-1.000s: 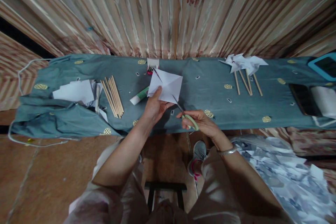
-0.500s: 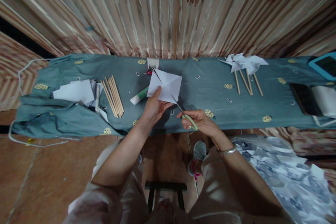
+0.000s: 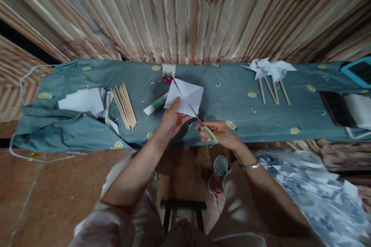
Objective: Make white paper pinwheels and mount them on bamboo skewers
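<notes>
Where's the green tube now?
In the head view, left of centre, the tube lies between the sticks and the paper in the left hand.

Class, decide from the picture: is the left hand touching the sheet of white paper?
Touching. The head view shows the left hand holding the paper, its thumb lying on top.

Stretches the left forearm (image 3: 142,166) and the right forearm (image 3: 272,185) forward, converging toward the white paper (image 3: 191,94). Pinches its near edge with the left hand (image 3: 172,120), with the thumb (image 3: 175,104) on top and fingers (image 3: 184,119) beneath. Holds the right hand (image 3: 220,132) near the paper's near right side, with fingers bent inward.
</notes>
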Tool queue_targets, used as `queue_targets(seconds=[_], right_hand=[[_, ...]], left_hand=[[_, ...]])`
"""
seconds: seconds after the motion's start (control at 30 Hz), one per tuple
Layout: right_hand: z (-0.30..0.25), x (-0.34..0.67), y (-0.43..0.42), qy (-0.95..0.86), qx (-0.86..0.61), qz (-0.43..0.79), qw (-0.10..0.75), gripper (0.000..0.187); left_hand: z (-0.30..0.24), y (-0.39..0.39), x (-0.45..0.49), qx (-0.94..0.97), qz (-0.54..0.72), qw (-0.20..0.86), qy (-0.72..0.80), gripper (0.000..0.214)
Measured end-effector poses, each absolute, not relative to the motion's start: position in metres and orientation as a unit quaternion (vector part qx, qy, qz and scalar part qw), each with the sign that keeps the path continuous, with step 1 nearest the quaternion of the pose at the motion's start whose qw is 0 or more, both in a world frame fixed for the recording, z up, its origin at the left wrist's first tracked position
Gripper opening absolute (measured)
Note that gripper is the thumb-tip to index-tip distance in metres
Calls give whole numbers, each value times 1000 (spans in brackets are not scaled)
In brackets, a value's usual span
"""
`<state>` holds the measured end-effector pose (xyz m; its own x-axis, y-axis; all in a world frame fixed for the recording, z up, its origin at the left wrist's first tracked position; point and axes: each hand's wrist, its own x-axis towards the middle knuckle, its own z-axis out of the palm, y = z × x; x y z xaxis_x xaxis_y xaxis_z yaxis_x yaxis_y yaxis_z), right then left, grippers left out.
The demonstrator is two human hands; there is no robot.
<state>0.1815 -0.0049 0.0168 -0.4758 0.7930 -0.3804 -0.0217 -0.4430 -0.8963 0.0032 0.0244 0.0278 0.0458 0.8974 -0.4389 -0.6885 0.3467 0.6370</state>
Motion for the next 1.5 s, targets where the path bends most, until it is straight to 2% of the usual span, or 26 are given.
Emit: queue_targets(seconds=[0.4, 1.17, 1.5], right_hand=[[17, 180, -5, -441, -429, 737, 281, 32], [16, 179, -3, -455, -444, 725, 266, 43], [9, 180, -3, -469, -436, 715, 280, 40]], left_hand=[[27, 24, 5, 133, 558, 711, 408, 33], [23, 20, 9, 143, 534, 716, 426, 34], [27, 19, 10, 139, 535, 720, 420, 37]])
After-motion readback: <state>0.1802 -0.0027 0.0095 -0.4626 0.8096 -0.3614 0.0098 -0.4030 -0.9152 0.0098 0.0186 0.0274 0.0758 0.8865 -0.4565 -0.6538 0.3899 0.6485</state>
